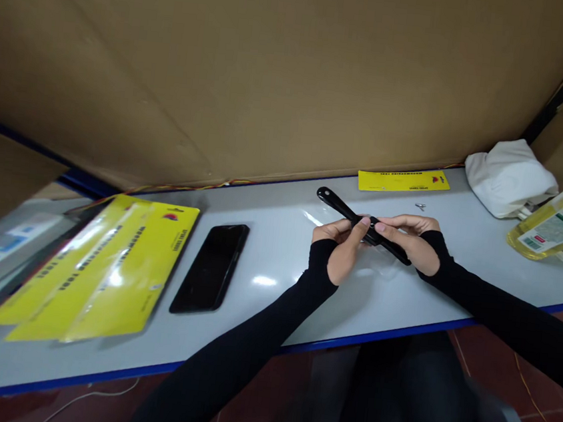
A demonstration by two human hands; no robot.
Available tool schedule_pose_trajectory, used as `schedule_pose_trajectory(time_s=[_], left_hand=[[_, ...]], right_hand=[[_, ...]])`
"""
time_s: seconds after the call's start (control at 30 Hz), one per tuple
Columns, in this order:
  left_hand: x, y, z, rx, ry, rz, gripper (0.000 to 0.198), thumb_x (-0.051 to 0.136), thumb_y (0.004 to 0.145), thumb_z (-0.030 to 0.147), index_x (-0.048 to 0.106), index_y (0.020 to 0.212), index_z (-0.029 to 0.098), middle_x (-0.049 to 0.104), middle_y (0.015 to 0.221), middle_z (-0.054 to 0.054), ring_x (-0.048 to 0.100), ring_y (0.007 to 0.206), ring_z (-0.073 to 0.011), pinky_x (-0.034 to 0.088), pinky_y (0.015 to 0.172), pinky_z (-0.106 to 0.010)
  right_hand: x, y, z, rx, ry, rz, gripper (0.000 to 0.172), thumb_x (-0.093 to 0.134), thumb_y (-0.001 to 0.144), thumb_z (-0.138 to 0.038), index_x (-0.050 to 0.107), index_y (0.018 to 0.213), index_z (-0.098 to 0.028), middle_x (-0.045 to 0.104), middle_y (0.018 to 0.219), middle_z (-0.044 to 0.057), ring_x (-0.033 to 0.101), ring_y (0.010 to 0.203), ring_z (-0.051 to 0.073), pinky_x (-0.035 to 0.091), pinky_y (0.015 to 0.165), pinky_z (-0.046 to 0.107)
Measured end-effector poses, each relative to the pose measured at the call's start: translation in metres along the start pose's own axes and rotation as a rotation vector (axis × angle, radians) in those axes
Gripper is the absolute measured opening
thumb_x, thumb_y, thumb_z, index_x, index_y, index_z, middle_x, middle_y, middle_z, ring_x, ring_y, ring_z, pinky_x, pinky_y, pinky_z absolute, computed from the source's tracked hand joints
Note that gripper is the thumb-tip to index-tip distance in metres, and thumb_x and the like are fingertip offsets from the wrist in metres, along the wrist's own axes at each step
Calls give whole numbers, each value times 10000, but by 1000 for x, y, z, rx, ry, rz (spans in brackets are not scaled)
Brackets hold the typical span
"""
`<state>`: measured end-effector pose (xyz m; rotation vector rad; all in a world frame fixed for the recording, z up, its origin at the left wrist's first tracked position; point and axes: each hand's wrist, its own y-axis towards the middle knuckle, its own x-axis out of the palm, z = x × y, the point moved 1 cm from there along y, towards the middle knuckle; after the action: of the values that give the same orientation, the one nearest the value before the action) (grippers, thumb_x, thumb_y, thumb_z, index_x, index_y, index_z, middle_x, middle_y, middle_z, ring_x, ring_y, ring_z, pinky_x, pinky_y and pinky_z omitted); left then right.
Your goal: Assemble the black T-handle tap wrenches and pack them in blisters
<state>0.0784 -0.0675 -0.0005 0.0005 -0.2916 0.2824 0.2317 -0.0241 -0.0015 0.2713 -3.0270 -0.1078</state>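
Observation:
A black spokeshave (336,204) is held over the table in both hands, its long handle slanting up to the left. My left hand (342,249) is closed around its middle, thumb on top. From the other side my right hand (416,242) grips it near the centre, thumb and fingers close to the left thumb. The other handle slants down under the right hand, partly covered. Clear plastic packaging (380,273) lies beneath the hands. Beyond the right hand is a small metal piece (420,206), too small to make out.
A yellow card (404,181) lies by the cardboard wall. Several yellow packages (128,275) overlap at the left, beside a black phone (210,267). At the right are a white cloth bundle (509,178) and a bottle of yellow liquid (551,226). The table has a blue edge (343,340).

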Motion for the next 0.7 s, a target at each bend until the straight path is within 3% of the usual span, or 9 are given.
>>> schedule_pose_trajectory(time_s=[0.13,0.23,0.3,0.43,0.57,0.7], left_hand=[[1,0,3,-12,23,-19,408,916,709,496,815,824,117,796,761,-92,785,718,-253,681,718,-400],[0,0,4,-30,63,-10,409,902,718,506,799,774,113,788,735,-94,774,658,-244,666,674,-375],[0,-1,6,-47,97,-3,389,886,736,495,789,736,118,779,705,-91,759,611,-229,644,632,-342],[0,-2,10,-59,116,0,346,887,708,449,767,659,129,758,656,-80,713,526,-196,609,555,-307],[0,0,12,-89,126,39,302,885,675,401,759,618,133,753,647,-73,673,496,-175,587,500,-293],[-2,2,11,-96,150,77,295,878,668,396,756,593,137,735,613,-61,655,477,-155,545,468,-255]], right_hand=[[1,-1,-5,25,4,-7,338,1004,533,-455,860,755,-245,834,856,53,737,763,201,610,738,352],[1,-2,-8,72,-1,-2,363,1009,505,-445,859,747,-220,803,755,47,625,593,137,476,518,272],[1,-2,-9,107,-21,-4,380,1006,505,-452,857,753,-205,777,702,40,522,499,97,379,452,255],[1,-1,-11,98,-73,-61,408,980,550,-507,845,767,-189,731,650,24,438,449,76,344,439,266],[-10,10,-8,-39,-200,-104,400,902,686,-557,836,815,-185,789,829,79,591,606,144,419,495,286],[-49,40,-3,-300,-508,144,266,810,822,-460,808,868,-198,806,953,94,684,782,200,479,591,297]])
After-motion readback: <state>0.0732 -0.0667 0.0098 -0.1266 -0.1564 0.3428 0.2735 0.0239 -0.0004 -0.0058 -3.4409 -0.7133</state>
